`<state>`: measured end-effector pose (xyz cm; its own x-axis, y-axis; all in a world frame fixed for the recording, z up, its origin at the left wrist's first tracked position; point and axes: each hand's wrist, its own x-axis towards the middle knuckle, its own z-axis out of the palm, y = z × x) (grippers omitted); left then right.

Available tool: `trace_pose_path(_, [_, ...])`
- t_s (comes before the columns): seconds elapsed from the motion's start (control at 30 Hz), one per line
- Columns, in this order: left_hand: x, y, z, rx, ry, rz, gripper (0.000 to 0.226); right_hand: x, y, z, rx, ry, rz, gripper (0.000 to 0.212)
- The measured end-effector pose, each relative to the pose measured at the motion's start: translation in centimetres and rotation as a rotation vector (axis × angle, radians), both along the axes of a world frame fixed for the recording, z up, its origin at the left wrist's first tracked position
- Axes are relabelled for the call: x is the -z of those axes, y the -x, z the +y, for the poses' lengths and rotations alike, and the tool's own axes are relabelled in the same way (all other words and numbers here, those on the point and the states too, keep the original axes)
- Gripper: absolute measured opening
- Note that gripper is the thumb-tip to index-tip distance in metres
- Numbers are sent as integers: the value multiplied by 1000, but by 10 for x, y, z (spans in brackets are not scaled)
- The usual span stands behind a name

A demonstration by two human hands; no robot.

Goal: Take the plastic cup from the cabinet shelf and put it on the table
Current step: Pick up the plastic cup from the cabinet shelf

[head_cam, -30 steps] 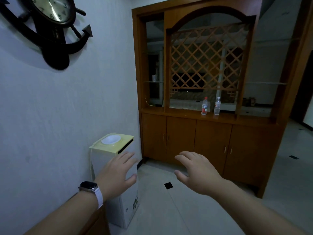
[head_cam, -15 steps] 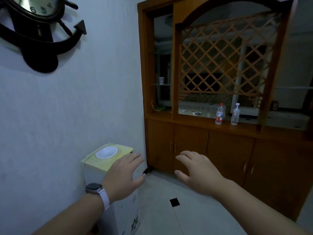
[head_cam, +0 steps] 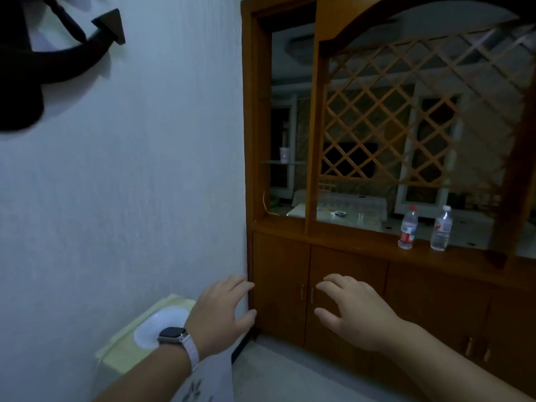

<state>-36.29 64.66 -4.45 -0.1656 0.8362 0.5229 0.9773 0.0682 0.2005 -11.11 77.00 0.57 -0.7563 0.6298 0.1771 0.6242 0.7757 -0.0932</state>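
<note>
A small clear plastic cup (head_cam: 284, 154) stands upright on a glass shelf (head_cam: 293, 162) in the left open bay of the wooden cabinet (head_cam: 281, 268). My left hand (head_cam: 222, 313), with a watch on its wrist, hovers low in front of the cabinet's left edge, fingers spread and empty. My right hand (head_cam: 353, 310) hovers beside it before the lower doors, also spread and empty. Both hands are far below the cup. Through the cabinet's openings a table with a pale cloth (head_cam: 342, 203) shows in the room behind.
A pale yellow-topped water dispenser (head_cam: 150, 332) stands against the white wall at lower left, partly under my left arm. Two water bottles (head_cam: 407, 227) (head_cam: 441, 229) stand on the cabinet counter at right. A lattice panel (head_cam: 406, 111) fills the middle bay. A dark anchor-shaped wall clock (head_cam: 58, 65) hangs upper left.
The view has come closer to the cabinet and shifted left; the cup and shelf appear larger. Both hands stay open, held in front at about the same spacing.
</note>
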Motion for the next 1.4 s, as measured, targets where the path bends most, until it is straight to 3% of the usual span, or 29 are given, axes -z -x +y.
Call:
trace_pose_path(0.17, [-19, 82, 74, -1, 14, 6, 63, -21, 68, 57, 30, -30, 42, 59])
trace_pose_path(0.43, [-31, 146, 159, 38, -27, 8, 63, -27, 128, 143, 40, -80, 43, 58])
trace_pose_path(1.03, [0, 234, 405, -144, 108, -7, 60, 6, 240, 436, -80, 52, 101, 59])
trace_pose_path(1.27, [-16, 248, 501, -148, 96, -20, 55, -5, 265, 537, -87, 73, 129, 60])
trace_pose_path(1.4, [-37, 261, 544, -164, 76, -66, 64, -15, 275, 573, -98, 79, 150, 59])
